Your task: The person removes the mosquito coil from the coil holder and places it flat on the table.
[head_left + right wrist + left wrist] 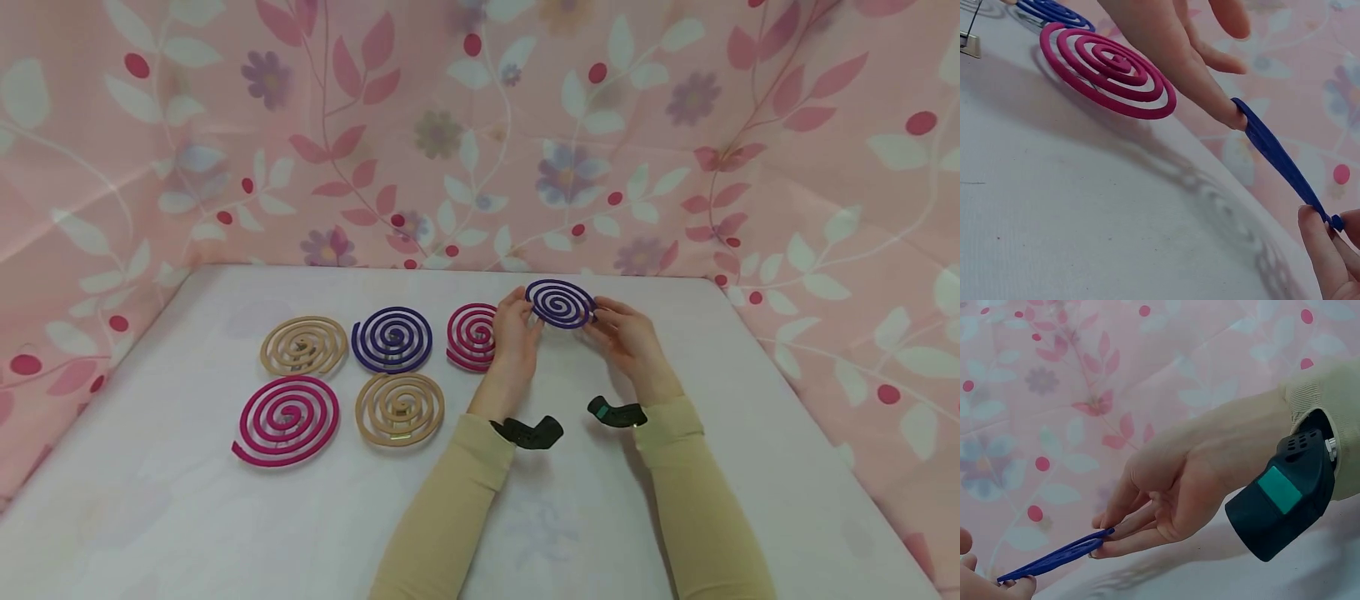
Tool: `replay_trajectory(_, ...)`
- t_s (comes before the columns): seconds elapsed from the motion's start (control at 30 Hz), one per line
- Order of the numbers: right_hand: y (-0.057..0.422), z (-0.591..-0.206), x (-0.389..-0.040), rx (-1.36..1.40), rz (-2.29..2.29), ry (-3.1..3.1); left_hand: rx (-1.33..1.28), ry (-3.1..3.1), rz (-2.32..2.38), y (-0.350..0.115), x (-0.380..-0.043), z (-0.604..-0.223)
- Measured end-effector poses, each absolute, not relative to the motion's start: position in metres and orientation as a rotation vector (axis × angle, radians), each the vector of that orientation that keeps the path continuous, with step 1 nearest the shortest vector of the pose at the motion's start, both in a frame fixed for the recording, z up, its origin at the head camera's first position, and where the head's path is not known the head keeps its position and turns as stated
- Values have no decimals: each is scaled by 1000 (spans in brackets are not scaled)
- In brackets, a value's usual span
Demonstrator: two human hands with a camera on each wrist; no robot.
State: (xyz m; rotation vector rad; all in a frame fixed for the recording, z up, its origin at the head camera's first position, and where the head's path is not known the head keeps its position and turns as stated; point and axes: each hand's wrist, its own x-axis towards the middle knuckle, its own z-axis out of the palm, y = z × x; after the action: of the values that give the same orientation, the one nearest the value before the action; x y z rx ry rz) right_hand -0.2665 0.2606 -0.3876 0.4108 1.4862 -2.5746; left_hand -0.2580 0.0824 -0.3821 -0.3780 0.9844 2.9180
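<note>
In the head view, a dark blue spiral mosquito coil is held between both hands above the back of the table. My left hand holds its left edge at the fingertips. On the opposite edge, my right hand pinches the coil's outer end between thumb and fingers. The left wrist view shows the blue coil nearly edge-on, tilted, with the right hand gripping its upper end. From the right wrist, the coil slants between left fingertips and right fingers, its shadow falling on the tabletop.
Left of the hands are a pink coil, partly hidden by the left hand, another blue coil, two tan coils and a larger pink coil. Small metal stands show under several. Floral cloth surrounds the white table.
</note>
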Motion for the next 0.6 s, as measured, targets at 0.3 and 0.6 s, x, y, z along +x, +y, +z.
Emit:
replay_trajectory(0.3,257,-391,-269,513,-2569,1519,-370,1125,2863,86,-257,-383)
replay_trajectory(0.6,253,-397,-271,618,-2572,1514,-427,1336,2753,92,-250,-384)
